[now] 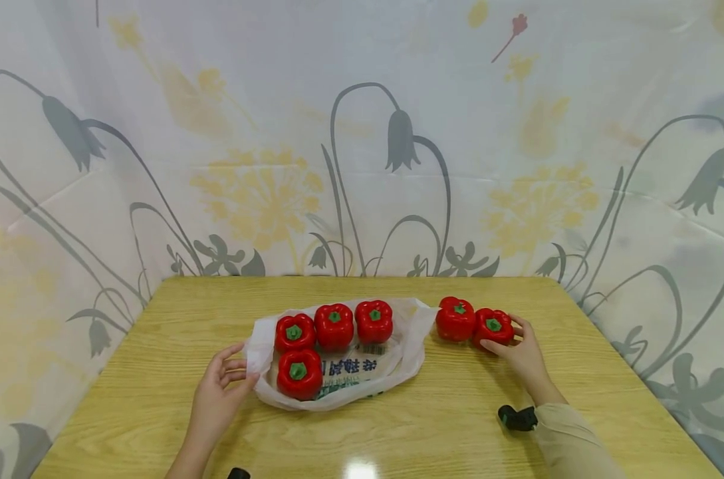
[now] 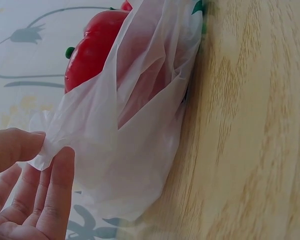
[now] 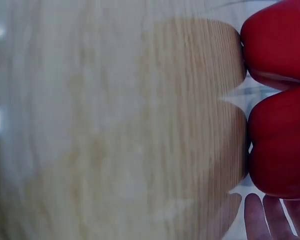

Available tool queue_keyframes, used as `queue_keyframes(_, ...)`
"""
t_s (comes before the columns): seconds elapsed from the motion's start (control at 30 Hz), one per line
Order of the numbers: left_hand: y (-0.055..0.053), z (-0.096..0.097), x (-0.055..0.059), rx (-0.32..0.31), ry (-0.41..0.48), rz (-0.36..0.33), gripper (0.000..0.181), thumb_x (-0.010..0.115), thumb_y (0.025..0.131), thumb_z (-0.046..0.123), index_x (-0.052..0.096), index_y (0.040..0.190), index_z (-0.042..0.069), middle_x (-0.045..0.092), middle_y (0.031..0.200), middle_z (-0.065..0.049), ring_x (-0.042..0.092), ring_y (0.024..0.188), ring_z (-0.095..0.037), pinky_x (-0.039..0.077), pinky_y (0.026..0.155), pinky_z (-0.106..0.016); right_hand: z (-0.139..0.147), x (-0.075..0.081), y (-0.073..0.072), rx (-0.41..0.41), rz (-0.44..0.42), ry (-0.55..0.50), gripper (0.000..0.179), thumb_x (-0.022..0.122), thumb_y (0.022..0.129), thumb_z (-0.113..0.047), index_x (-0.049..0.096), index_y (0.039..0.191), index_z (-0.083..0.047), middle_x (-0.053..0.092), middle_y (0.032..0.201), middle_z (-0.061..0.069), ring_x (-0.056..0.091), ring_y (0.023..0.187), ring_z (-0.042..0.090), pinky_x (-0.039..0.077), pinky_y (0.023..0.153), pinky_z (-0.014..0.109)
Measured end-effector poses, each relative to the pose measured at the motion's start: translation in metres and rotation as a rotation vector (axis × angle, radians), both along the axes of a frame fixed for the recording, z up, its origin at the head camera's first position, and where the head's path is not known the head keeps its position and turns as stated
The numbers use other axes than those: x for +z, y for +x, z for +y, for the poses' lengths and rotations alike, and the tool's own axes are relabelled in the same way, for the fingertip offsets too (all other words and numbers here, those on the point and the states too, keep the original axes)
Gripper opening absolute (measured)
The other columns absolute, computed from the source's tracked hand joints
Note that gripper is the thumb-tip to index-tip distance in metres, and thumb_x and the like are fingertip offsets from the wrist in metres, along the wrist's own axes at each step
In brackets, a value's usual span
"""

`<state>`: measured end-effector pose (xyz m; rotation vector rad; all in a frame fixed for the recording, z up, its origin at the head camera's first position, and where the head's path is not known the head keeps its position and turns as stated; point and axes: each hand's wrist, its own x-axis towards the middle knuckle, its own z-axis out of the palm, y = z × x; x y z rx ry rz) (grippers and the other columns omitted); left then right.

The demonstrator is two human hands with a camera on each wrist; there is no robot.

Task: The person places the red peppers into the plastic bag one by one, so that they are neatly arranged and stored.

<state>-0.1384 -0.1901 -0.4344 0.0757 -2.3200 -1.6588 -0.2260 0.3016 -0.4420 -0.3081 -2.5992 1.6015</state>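
A white plastic bag (image 1: 362,392) with printed lettering lies open on the table, several red bell peppers (image 1: 334,327) with green stems inside it. My left hand (image 1: 218,386) is at the bag's left end. In the left wrist view, the left thumb and fingers pinch the bag's thin edge (image 2: 52,150). To the right of the bag, two more bell peppers sit side by side on the table: an outer one (image 1: 494,324) and an inner one (image 1: 455,320). My right hand (image 1: 524,359) grips the outer pepper, thumb in front and fingers at its right side.
The wood-grain table (image 1: 433,426) ends at a patterned curtain (image 1: 362,219) behind and at the sides. A black object (image 1: 517,418) is beside the right wrist. Another dark object (image 1: 239,474) shows at the bottom edge near the left forearm.
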Motion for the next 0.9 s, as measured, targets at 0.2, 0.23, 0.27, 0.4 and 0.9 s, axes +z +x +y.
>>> queue_keyframes(0.2,0.0,0.001,0.001,-0.003,-0.015,0.01,0.053,0.069,0.082,0.0,0.046,0.13,0.004,0.059,0.105,-0.017,0.057,0.083,-0.004,0.051,0.068,-0.019,-0.003,0.002,0.0,-0.018,0.014,-0.012,0.089,0.074,0.082,-0.021,0.014,0.144,0.0,0.025,0.134,0.028,0.035,0.114,0.041,0.034,0.096,0.048)
queue_keyframes(0.23,0.0,0.001,0.001,-0.004,-0.014,0.01,0.054,0.07,0.082,0.001,0.046,0.13,0.004,0.059,0.105,-0.017,0.057,0.083,-0.004,0.051,0.068,-0.019,-0.003,0.002,0.001,-0.021,0.013,-0.009,0.089,0.074,0.082,-0.021,0.014,0.144,0.0,0.025,0.134,0.028,0.035,0.114,0.041,0.034,0.095,0.048)
queue_keyframes(0.27,0.0,0.001,0.001,-0.004,-0.014,0.008,0.054,0.07,0.082,0.001,0.046,0.13,0.004,0.059,0.105,-0.017,0.057,0.083,-0.003,0.051,0.068,-0.019,-0.003,0.002,0.001,-0.026,0.014,-0.005,0.089,0.074,0.082,-0.021,0.014,0.144,0.0,0.025,0.134,0.028,0.035,0.114,0.041,0.034,0.095,0.048)
queue_keyframes(0.4,0.0,0.001,0.001,-0.009,-0.007,0.001,0.054,0.07,0.082,0.003,0.046,0.13,0.005,0.059,0.106,-0.016,0.056,0.083,-0.002,0.051,0.069,-0.019,-0.002,0.002,0.002,-0.042,0.018,0.005,0.088,0.074,0.081,-0.021,0.016,0.143,0.0,0.026,0.134,0.029,0.035,0.114,0.041,0.034,0.096,0.049)
queue_keyframes(0.9,0.0,0.0,0.001,-0.008,0.011,-0.015,0.055,0.07,0.082,0.001,0.045,0.131,0.005,0.059,0.106,-0.017,0.058,0.084,-0.005,0.051,0.069,-0.019,-0.002,0.011,0.013,-0.058,0.041,0.035,0.089,0.074,0.081,-0.028,0.018,0.145,-0.002,0.03,0.136,0.026,0.04,0.112,0.036,0.043,0.084,0.031)
